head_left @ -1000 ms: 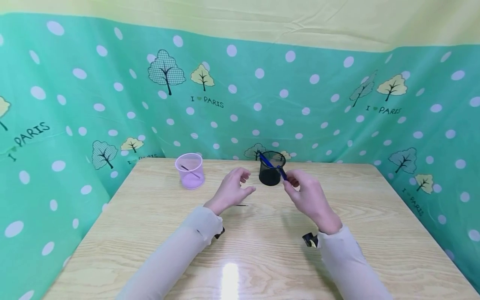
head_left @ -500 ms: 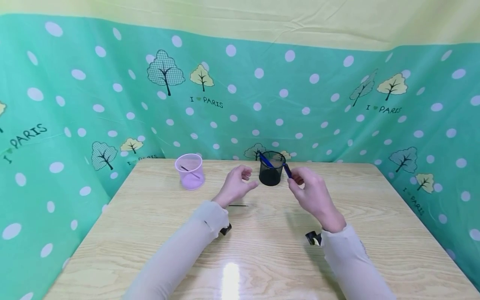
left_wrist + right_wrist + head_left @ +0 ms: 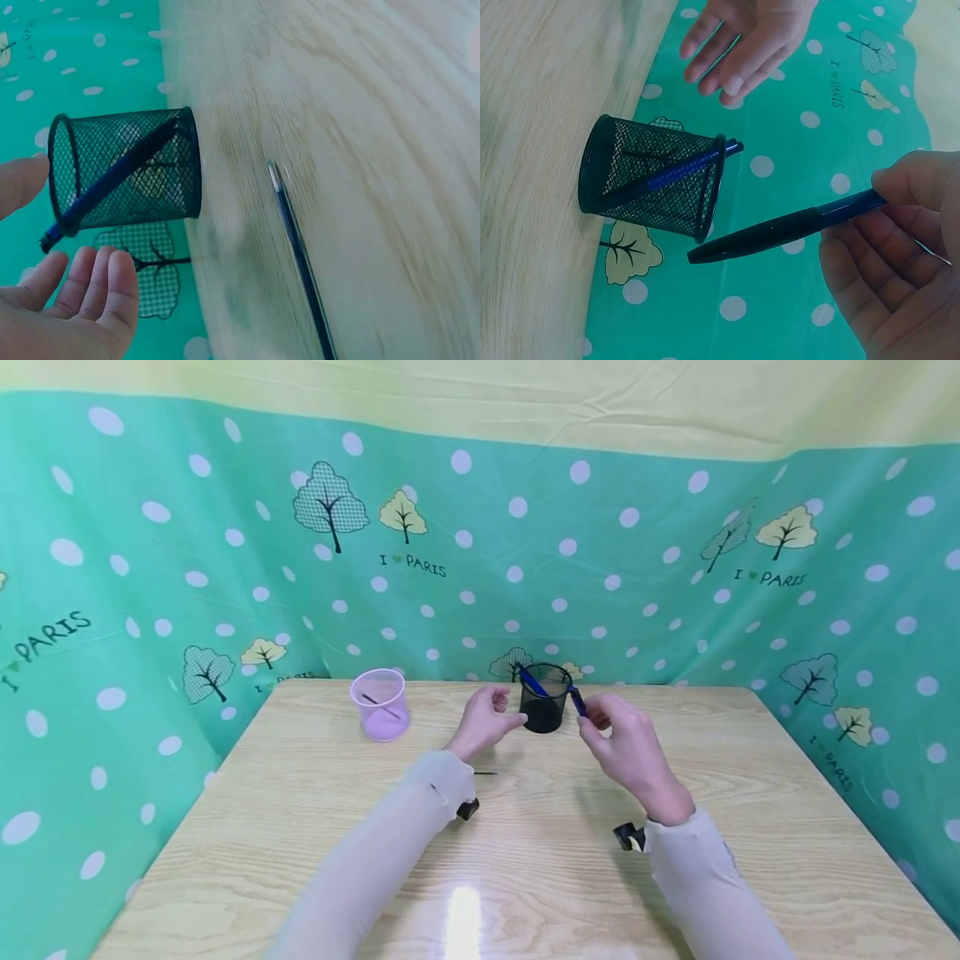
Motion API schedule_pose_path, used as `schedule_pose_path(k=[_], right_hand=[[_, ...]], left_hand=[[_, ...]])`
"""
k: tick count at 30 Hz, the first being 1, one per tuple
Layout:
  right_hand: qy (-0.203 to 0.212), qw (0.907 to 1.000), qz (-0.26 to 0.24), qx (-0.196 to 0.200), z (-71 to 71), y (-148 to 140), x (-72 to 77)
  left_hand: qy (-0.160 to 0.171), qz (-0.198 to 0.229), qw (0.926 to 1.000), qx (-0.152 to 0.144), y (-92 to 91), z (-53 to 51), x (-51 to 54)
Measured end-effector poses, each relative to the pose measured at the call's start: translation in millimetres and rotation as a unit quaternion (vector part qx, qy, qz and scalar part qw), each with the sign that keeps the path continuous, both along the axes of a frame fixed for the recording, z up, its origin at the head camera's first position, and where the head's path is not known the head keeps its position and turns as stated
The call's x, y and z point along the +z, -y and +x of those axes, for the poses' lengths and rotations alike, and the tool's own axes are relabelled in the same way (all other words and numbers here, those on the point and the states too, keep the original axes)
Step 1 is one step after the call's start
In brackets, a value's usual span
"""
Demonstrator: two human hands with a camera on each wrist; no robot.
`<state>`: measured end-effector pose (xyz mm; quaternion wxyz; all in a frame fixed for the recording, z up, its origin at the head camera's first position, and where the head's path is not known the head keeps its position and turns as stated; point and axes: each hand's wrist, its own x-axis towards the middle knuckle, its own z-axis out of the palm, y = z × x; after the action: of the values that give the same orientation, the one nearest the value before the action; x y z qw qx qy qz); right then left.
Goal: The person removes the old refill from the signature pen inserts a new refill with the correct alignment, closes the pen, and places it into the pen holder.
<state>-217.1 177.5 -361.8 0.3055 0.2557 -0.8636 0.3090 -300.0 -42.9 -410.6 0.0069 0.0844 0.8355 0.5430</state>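
Observation:
My right hand pinches a blue pen with a black lower part between thumb and fingers, beside the rim of a black mesh pen holder. The pen's black end points toward the holder, apart from it in the right wrist view. Another blue pen leans inside that holder, its end above the rim. My left hand is left of the holder with relaxed fingers and holds nothing. On the table lies a thin dark stick with a silvery tip, like a pen refill, partly hidden by the left wrist in the head view.
A lilac mesh holder stands at the back left with a thin dark stick leaning in it. The light wooden table ends at a green dotted curtain.
My left hand has moved right, closer to the black holder. My right hand has drawn slightly right with the pen, whose end has come away from over the holder's rim.

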Motion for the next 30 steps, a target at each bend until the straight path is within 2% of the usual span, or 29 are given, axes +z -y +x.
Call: schedule_pose_path(k=[5, 10, 15, 25, 30], right_hand=[[-0.001, 1.0, 0.004, -0.004, 0.8, -1.2, 0.5], [0.0, 1.0, 0.002, 0.0, 0.1, -1.3, 1.1], [0.0, 1.0, 0.001, 0.002, -0.7, -0.7, 1.7], [0.009, 1.0, 0.0, -0.003, 0.1, -1.2, 3.7], [0.01, 0.9999, 0.002, -0.005, 0.7, -2.0, 4.0]], left_hand=[[0.005, 0.009, 0.9999, 0.0, -10.3, -6.9, -0.4], [0.005, -0.007, 1.0, -0.005, -16.8, -9.7, -1.0], [0.006, -0.018, 0.9998, 0.007, -22.0, -14.4, -5.9], [0.022, 0.02, 0.9989, 0.037, -32.3, -22.8, -12.6], [0.02, 0.021, 0.9983, 0.051, -38.5, -24.6, -12.5]])
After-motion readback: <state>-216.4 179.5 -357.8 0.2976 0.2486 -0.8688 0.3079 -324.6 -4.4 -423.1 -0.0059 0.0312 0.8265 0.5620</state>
